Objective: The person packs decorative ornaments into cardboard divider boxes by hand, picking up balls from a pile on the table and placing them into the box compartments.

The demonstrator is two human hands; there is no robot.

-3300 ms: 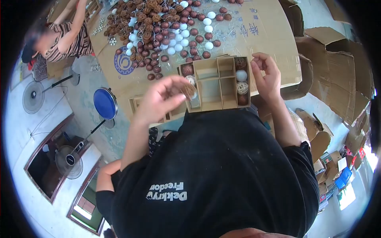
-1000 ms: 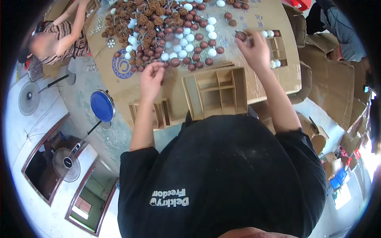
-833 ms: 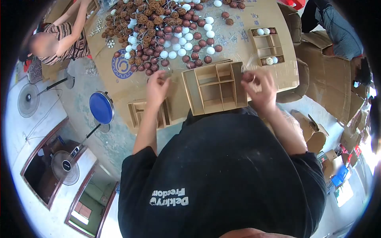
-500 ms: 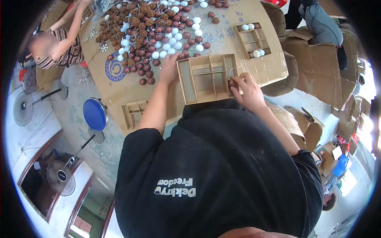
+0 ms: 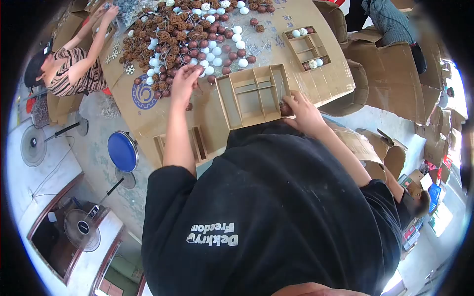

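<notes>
A shallow wooden box [image 5: 249, 120] with thin dividers lies in front of me, close to my shirt. My right hand [image 5: 307, 114] is at its right side, fingers closed over a red-brown ball [image 5: 285, 109] in the near right corner compartment. A thin wire rises from that ball. My left hand [image 5: 183, 85] is at the near edge of the ball pile [image 5: 185, 37], its fingertips pinched around what looks like another red-brown ball [image 5: 198, 68]. Red-brown, white and woven brown balls on wires make up the pile.
A second divided box [image 5: 308, 49] holding several balls is at the right of the cardboard-covered table [image 5: 207, 130]. Another box [image 5: 197, 143] lies partly behind my left arm. A person in a striped shirt [image 5: 69, 74] works at far left, near a blue stool [image 5: 122, 151].
My left hand has moved left from beside the box to the pile's near edge, fingers now pinched. My right hand stays at the box's corner, with the ball lower in its compartment.
</notes>
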